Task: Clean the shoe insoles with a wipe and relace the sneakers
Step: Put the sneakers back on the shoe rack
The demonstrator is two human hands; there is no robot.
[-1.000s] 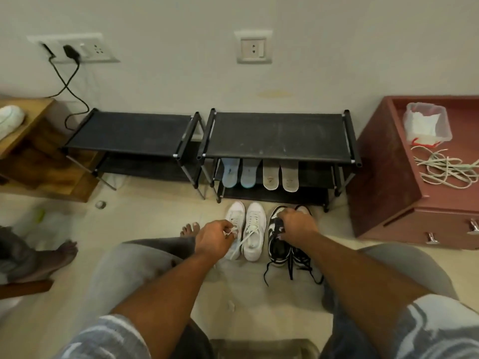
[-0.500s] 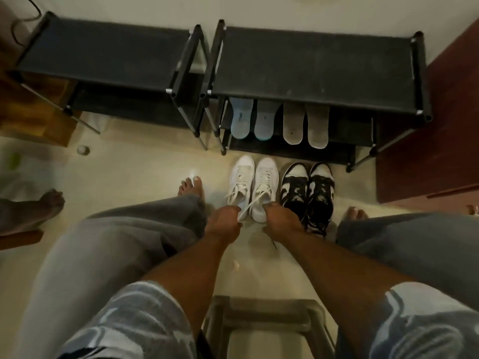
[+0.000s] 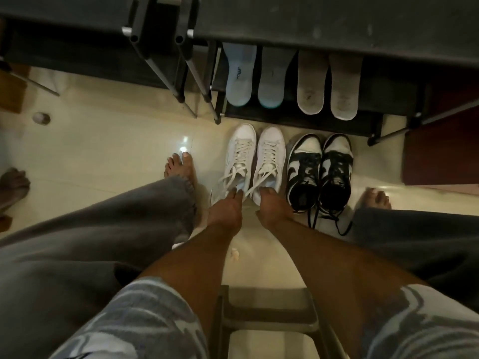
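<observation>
While a lace [image 3: 256, 187] of the white sneakers [image 3: 243, 149], just in front of the rack [image 3: 337, 19], is pinched by the left hand [image 3: 225, 211] (right hand [image 3: 272, 207]: grip can't be told), relacing looks nearly done, so tying's called for next.

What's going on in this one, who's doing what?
A person bends over the white sneakers on the floor. The left hand pinches the loose ends of the white laces. The right hand is curled at the heel end of the pair, and its grip is hidden. The black-and-white sneakers stand beside them, with black laces trailing. Four insoles sit on the lower shelf of the shoe rack.
</observation>
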